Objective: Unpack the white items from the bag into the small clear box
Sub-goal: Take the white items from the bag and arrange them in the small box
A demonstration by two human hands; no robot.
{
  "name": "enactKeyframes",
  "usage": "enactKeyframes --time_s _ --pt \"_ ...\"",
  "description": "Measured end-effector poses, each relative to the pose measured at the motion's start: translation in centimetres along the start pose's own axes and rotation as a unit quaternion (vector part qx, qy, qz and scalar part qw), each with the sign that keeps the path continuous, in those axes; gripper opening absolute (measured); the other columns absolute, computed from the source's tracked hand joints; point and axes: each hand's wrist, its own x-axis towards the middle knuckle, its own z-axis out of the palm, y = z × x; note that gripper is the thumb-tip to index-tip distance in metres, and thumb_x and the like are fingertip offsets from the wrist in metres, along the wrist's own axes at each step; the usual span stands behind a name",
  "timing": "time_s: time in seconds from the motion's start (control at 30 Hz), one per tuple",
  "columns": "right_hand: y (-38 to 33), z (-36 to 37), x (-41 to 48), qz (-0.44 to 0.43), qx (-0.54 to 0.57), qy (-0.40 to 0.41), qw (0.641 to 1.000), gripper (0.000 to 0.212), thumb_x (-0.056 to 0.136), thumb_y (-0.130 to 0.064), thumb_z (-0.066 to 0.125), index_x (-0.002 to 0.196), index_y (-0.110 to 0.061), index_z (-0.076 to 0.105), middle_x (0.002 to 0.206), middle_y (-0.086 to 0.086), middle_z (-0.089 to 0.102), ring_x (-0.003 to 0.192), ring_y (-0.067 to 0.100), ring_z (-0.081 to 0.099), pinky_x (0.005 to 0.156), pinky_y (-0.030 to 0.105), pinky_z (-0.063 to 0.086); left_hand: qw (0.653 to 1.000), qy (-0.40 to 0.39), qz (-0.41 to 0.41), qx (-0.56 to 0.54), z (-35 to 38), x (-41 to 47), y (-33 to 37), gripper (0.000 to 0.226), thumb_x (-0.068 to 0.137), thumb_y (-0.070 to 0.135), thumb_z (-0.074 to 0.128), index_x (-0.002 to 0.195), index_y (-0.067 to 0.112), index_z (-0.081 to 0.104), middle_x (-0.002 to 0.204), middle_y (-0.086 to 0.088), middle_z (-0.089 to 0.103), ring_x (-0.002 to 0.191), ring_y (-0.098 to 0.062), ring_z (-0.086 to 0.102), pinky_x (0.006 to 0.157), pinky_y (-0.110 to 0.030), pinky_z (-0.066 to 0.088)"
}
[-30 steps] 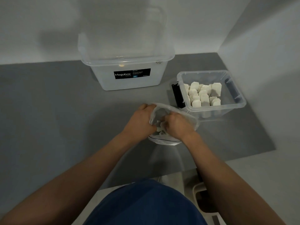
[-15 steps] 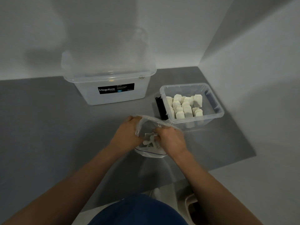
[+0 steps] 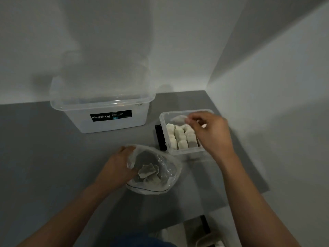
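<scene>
Grey table (image 3: 53,157) fills a corner between pale walls, seen from above by the head camera. Two bare forearms reach forward from the bottom of the frame.

Left hand (image 3: 116,168) grips the near left rim of a clear plastic bag (image 3: 169,177), its fingers curled around the edge and holding the mouth open. Bag lies on the table, just in front of the small clear box. Several white items (image 3: 147,171) remain inside it, piled loosely and looking greyish through the plastic.

Right hand (image 3: 209,131) is over the small clear box (image 3: 162,120), which sits to the right of centre. Thumb and fingertips are pinched on one white item (image 3: 178,119), blurred by motion, held above the far left part of the box. The other fingers are loosely curled.

Inside the box, packed white items (image 3: 179,135) stand upright in close rows, filling the near part. A black object (image 3: 159,138) touches the box's left wall; what it is cannot be told.

Behind and to the left, against the back wall, stands a larger clear tub (image 3: 106,111) with a black "Megabox" label (image 3: 110,115) on its front.
</scene>
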Motion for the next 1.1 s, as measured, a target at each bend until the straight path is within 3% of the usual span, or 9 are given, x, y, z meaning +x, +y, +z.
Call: enactKeyframes --time_s 0.1,0.23,0.33,0.43,0.53,0.7,0.8,0.93,1.1 --pt "2.2 0.4 4.1 0.007 -0.06 -0.049 0.997 0.011 0.095 -0.028 0.068 0.098 -0.024 0.078 0.092 -0.012 0.074 0.075 0.003 0.063 0.074 0.019 0.05 1.0 0.007 -0.007 0.007 0.2 0.1 0.1 0.067 0.066 0.016 0.079 0.13 0.017 0.059 0.115 -0.001 0.056 0.094 -0.025 0.065 0.069 -0.017 0.035" --pt "4.7 2.5 7.3 0.051 -0.123 -0.233 0.963 0.014 0.097 -0.025 0.064 0.103 -0.024 0.077 0.092 -0.012 0.071 0.089 0.011 0.067 0.076 0.025 0.052 1.0 0.019 -0.016 0.003 0.2 0.1 0.4 0.092 0.046 0.054 0.051 0.128 0.015 0.061 0.115 -0.002 0.057 0.095 -0.025 0.063 0.074 -0.023 0.039" --pt "6.0 5.0 8.3 0.043 -0.151 -0.288 0.945 0.015 0.096 -0.02 0.063 0.098 -0.024 0.078 0.09 -0.015 0.07 0.089 0.011 0.069 0.075 0.026 0.052 0.999 0.028 -0.022 0.007 0.2 0.1 0.3 0.09 0.047 0.053 0.05 0.128 0.015 0.061 0.115 -0.003 0.058 0.096 -0.026 0.064 0.076 -0.023 0.04" --pt "6.7 7.5 8.6 0.022 -0.199 -0.264 0.943 0.015 0.094 -0.023 0.064 0.096 -0.026 0.078 0.098 -0.008 0.076 0.088 0.016 0.069 0.082 0.037 0.058 0.999 0.025 -0.032 0.017 0.3 0.1 0.4 0.076 0.057 0.032 0.067 0.129 0.012 0.061 0.115 -0.006 0.059 0.096 -0.028 0.064 0.077 -0.022 0.04" --pt "7.1 8.9 8.4 -0.004 -0.238 -0.232 0.943 0.013 0.095 -0.027 0.065 0.097 -0.027 0.078 0.098 -0.003 0.076 0.09 0.022 0.069 0.079 0.033 0.055 0.999 0.022 -0.032 0.013 0.1 0.1 0.8 0.077 0.056 0.039 0.065 0.129 0.015 0.06 0.116 -0.002 0.059 0.094 -0.024 0.064 0.076 -0.021 0.039" --pt "7.5 9.3 8.2 -0.013 -0.259 -0.208 0.943 0.017 0.096 -0.036 0.066 0.104 -0.025 0.077 0.093 0.001 0.075 0.086 0.024 0.069 0.077 0.034 0.057 0.999 0.019 -0.037 0.023 0.1 0.1 1.0 0.071 0.063 0.02 0.075 0.132 0.013 0.059 0.121 -0.005 0.06 0.099 -0.024 0.064 0.079 -0.017 0.039" --pt "7.7 9.0 8.1 0.001 -0.217 -0.182 0.959 0.021 0.093 -0.036 0.07 0.11 -0.026 0.077 0.097 -0.001 0.077 0.091 0.022 0.071 0.081 0.036 0.058 0.999 0.02 -0.035 0.033 0.2 0.2 1.0 0.07 0.065 0.009 0.079 0.132 0.011 0.059 0.12 -0.007 0.06 0.099 -0.025 0.064 0.075 -0.013 0.035" --pt "7.4 7.0 7.5 0.046 -0.116 -0.127 0.984 0.031 0.087 -0.037 0.075 0.115 -0.023 0.076 0.102 -0.003 0.077 0.09 0.015 0.072 0.084 0.034 0.058 0.999 0.019 -0.022 0.028 0.0 0.2 1.1 0.074 0.06 0.026 0.073 0.131 0.012 0.059 0.117 -0.005 0.06 0.097 -0.022 0.063 0.075 -0.015 0.035" --pt "4.0 3.7 3.6 0.053 0.0 -0.033 0.998 0.021 0.084 -0.039 0.079 0.102 -0.028 0.078 0.086 -0.017 0.073 0.077 -0.004 0.067 0.073 0.015 0.05 0.999 0.013 -0.018 0.04 -0.1 0.2 0.4 0.073 0.069 0.013 0.08 0.137 0.014 0.053 0.128 -0.006 0.056 0.104 -0.025 0.062 0.077 -0.016 0.035"
